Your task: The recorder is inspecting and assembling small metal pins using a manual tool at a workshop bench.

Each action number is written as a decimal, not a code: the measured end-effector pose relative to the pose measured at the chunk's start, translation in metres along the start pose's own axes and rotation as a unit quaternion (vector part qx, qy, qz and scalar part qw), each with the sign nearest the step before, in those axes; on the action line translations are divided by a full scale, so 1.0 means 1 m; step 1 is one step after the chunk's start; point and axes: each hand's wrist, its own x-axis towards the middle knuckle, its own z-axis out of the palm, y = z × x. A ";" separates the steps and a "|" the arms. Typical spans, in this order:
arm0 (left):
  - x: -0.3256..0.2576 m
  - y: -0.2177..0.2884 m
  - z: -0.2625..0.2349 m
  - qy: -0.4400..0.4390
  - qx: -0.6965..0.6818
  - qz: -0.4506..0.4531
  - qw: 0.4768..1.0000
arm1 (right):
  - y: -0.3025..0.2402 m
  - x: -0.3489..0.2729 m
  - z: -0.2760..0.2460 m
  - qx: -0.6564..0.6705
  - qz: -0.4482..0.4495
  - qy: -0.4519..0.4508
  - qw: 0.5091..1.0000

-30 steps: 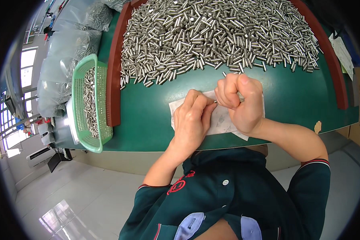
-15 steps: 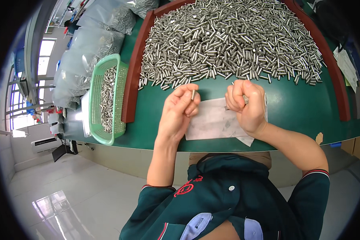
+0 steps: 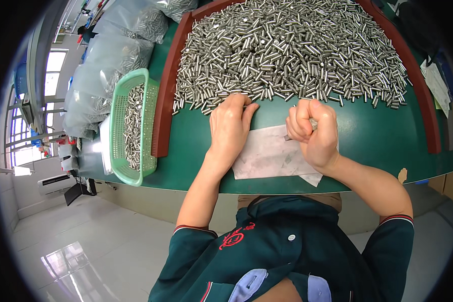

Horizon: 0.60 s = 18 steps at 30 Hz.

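My left hand [image 3: 230, 123] reaches back-up to the near edge of a big heap of short, shiny metal pins [image 3: 292, 50]. Its fingers bend down at the pins with the thumb off to the right; the fingertips are hidden, so whether a pin is between them does not show. My right hand [image 3: 314, 131] is curled into a fist over a stained white sheet [image 3: 264, 153], and bits of grey metal pins peek out of it. The sheet lies on the green tabletop [image 3: 186, 166] between my forearms.
Dark red rails [image 3: 165, 110] border the heap at left and right. Left of them stands a light green plastic basket [image 3: 150, 121] with pins in it. Clear plastic bags of pins [image 3: 98, 75] line the far left. Papers [image 3: 435, 83] lie beyond the right rail.
My left hand, which pinched a single metal pin palm-up, has turned over and moved forward to the heap's edge. That pin is out of sight. My right fist has barely moved.
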 end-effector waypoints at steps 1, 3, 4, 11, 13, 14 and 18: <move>0.000 0.002 0.000 -0.001 -0.001 0.001 1.000 | 0.000 0.000 -0.001 0.000 0.000 0.001 1.000; -0.002 0.007 -0.005 -0.013 -0.096 -0.064 0.993 | 0.000 0.001 -0.002 -0.004 0.000 -0.001 1.000; -0.005 0.007 -0.006 -0.018 -0.202 -0.102 0.974 | 0.000 0.001 -0.004 -0.005 -0.002 0.001 1.000; -0.013 0.002 -0.011 -0.117 -0.638 -0.255 0.717 | -0.001 0.001 -0.002 0.006 0.008 0.008 1.000; -0.013 0.003 -0.011 -0.134 -0.617 -0.271 0.727 | -0.001 0.001 -0.002 0.003 0.006 0.009 1.000; -0.013 0.002 -0.010 -0.139 -0.616 -0.262 0.729 | 0.000 0.001 -0.003 0.006 0.006 0.007 1.000; -0.013 0.003 -0.009 -0.146 -0.599 -0.256 0.744 | -0.001 0.002 -0.003 0.016 0.009 0.010 1.000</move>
